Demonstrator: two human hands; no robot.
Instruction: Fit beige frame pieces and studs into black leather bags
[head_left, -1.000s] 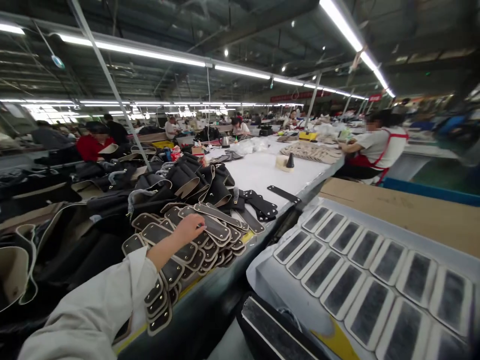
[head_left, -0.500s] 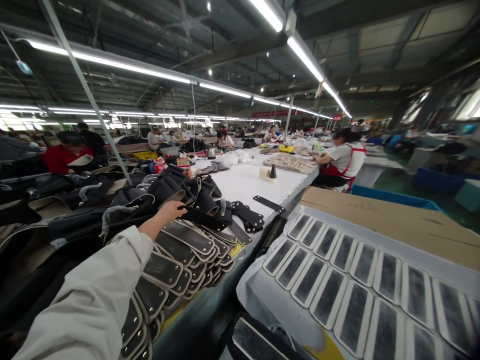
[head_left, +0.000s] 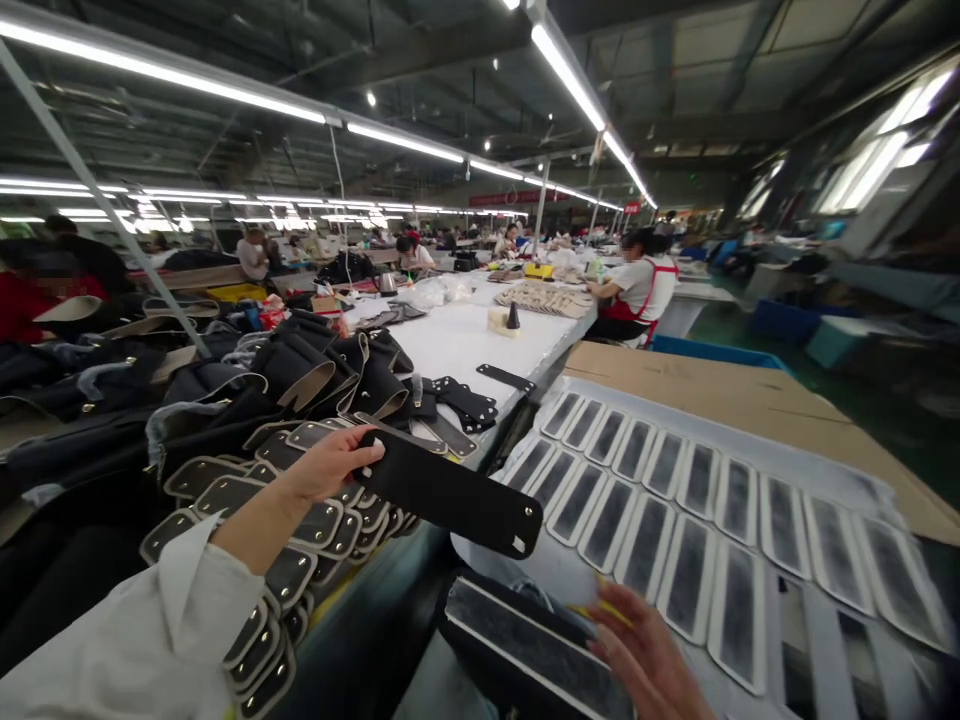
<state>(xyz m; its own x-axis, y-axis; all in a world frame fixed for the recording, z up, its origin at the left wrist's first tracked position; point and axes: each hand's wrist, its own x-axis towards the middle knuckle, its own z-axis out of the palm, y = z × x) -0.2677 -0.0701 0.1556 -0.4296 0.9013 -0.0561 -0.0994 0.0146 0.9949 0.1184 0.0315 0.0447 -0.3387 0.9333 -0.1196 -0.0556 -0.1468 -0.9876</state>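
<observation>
My left hand (head_left: 334, 462) is closed on one end of a long black strap panel (head_left: 450, 490) with rounded corners. A metal snap and a small white patch show at its far end, which reaches over the gap between the tables. Below the hand lies a heap of dark, pale-edged strap panels (head_left: 292, 575) with metal studs. My right hand (head_left: 645, 650), somewhat blurred, is at the lower right with its fingers stretched and apart. Beside it is a black piece with a grey, white-edged rectangular face (head_left: 517, 635). Something yellow shows by its fingertips.
Rows of grey, white-bordered panels (head_left: 667, 470) lie on the right table beside a cardboard sheet (head_left: 675, 385). Black leather pieces (head_left: 307, 370) are piled at left. A single black strap (head_left: 506, 377) lies on the white table (head_left: 442, 345). A co-worker (head_left: 637, 290) sits farther back.
The black strap panel has been lifted off the heap and drawn nearer in my left hand. My right hand has come into view at lower right. The view has shifted to the right.
</observation>
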